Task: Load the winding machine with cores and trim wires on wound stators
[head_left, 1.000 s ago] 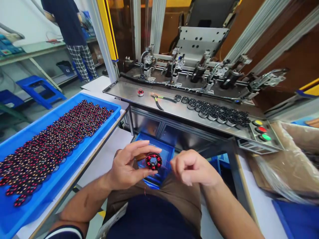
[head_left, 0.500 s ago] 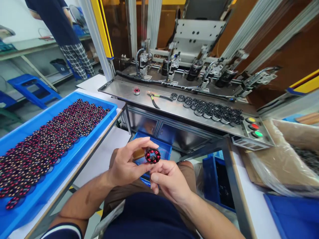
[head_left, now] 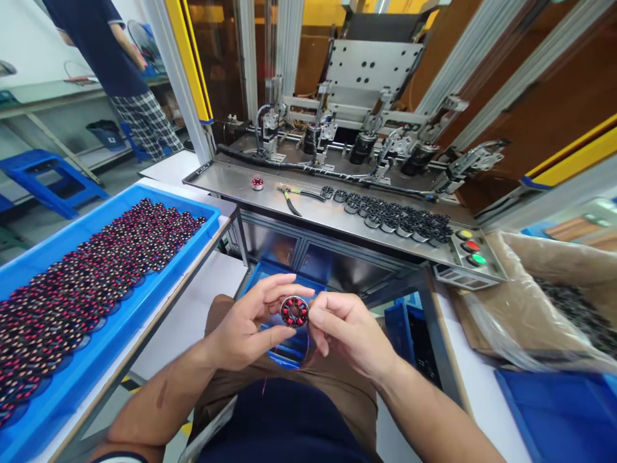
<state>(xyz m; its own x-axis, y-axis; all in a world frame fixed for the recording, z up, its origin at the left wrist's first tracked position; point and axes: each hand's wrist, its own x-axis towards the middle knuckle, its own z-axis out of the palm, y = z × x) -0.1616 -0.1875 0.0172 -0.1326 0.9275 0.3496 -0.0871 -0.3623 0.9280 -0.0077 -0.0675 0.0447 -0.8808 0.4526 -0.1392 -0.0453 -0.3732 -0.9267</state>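
Note:
A round motor stator (head_left: 294, 312) with red wire windings and a silvery rim is held over my lap, its open face turned up toward me. My left hand (head_left: 245, 321) grips it from the left, thumb at the lower edge and fingers along the top. At its right edge, the thumb and fingertips of my right hand (head_left: 344, 328) are pinched together against the rim; whether a wire end lies between them is hidden. Thin red wires trail below the stator. One more wound stator (head_left: 257, 183) rests on the metal ledge (head_left: 226, 177) beside cutting pliers (head_left: 292, 197) with black-and-yellow handles.
Left, a blue tray (head_left: 212, 222) holds many wound stators. Dark unwound cores (head_left: 385, 215) line the ledge before the winding machine (head_left: 361, 148). Push buttons (head_left: 471, 245) sit at its right end, near a plastic-lined box (head_left: 525, 270). A person (head_left: 103, 58) stands back left.
The stator has turned in my fingers, showing its silvery rim. My right hand has risen from below it to its right edge. The camera view has shifted slightly.

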